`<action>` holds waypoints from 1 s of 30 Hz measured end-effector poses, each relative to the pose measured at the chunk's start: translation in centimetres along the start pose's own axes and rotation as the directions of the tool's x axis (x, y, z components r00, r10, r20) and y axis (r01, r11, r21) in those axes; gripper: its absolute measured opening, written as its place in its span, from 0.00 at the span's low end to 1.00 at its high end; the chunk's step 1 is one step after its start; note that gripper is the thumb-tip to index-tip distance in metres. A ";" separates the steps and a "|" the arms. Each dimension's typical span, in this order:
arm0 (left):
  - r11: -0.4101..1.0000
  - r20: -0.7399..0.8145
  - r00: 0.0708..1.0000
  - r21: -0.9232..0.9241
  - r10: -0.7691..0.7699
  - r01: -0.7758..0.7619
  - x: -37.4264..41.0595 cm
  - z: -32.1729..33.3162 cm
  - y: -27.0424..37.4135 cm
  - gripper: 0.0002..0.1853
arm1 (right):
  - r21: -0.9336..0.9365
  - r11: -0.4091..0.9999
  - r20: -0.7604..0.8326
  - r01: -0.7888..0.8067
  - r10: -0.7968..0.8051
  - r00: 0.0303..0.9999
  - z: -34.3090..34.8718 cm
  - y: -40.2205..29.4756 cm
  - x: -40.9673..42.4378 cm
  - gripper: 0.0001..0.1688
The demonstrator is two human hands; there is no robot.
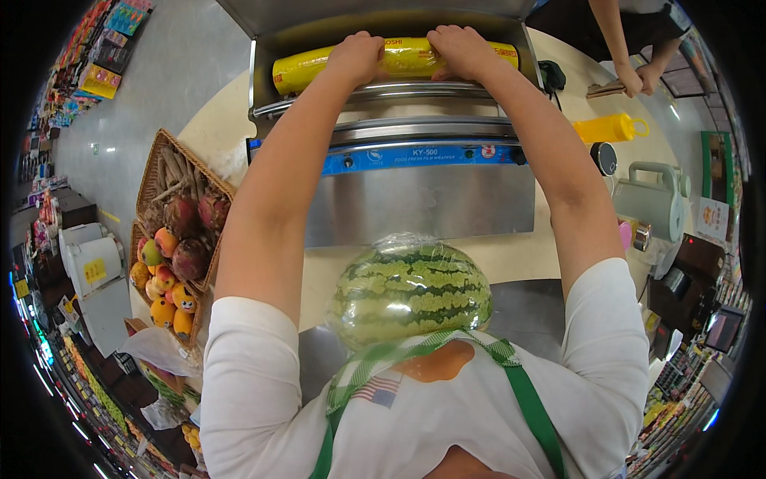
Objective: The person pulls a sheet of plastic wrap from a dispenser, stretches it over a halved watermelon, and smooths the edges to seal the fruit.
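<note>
My left hand [359,57] and my right hand [464,52] curl over a yellow film roll [407,57], fingers on its far side and thumbs on the near side. The roll lies across the open back bay of a metal food film wrapper [419,209] with a blue control panel. Just in front of the roll run a metal roller [428,90] and a polished bar. Close to my chest sits a striped watermelon [413,287] covered in clear film, bunched at its far side.
Wicker baskets [146,176] of fruit stand at left. On the right are a yellow bottle [604,127], a grey-green jug [649,200] and a round black device [603,158]. Beyond the table's far right edge, another person's hands [637,79] hold flat brown pieces. The wrapper's raised lid [383,12] stands behind the roll.
</note>
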State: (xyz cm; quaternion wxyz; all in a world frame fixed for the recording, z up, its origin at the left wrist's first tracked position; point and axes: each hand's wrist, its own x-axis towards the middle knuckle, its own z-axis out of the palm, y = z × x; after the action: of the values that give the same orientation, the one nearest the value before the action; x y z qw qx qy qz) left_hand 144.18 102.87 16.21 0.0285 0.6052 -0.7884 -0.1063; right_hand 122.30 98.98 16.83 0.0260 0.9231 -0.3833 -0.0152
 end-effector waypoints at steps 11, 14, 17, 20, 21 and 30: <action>0.962 -0.142 0.958 0.152 0.248 -0.227 1.9 1.5 1.1 0.21 | -0.036 0.991 -0.089 0.127 -0.130 0.987 1.9 -0.4 1.5 0.12; 0.946 -0.123 0.946 0.164 0.300 -0.279 2.3 1.4 1.6 0.18 | 0.007 0.994 -0.124 0.108 -0.106 0.987 2.1 -0.3 1.2 0.09; 0.951 -0.104 0.952 0.147 0.288 -0.272 2.3 1.4 1.8 0.12 | 0.030 0.993 -0.131 0.118 -0.114 0.985 2.4 0.0 1.1 0.07; 0.958 -0.137 0.952 0.130 0.274 -0.257 2.6 2.1 1.3 0.08 | 0.099 0.986 -0.192 0.132 -0.111 0.975 2.8 0.4 1.5 0.05; 0.958 -0.164 0.946 0.123 0.279 -0.261 2.5 2.5 1.0 0.08 | 0.157 0.976 -0.218 0.148 -0.112 0.970 2.9 0.5 1.4 0.05; 0.968 -0.314 0.945 -0.197 0.087 -0.155 2.5 1.8 1.0 0.08 | 0.504 0.862 -0.301 0.052 0.119 0.946 2.9 1.1 1.1 0.08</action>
State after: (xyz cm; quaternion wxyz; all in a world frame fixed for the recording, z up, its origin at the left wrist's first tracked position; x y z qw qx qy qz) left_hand 142.28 100.91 14.45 0.2221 0.5577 -0.7939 -0.0966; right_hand 122.16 97.27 14.03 -0.1542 0.8805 -0.3805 0.2369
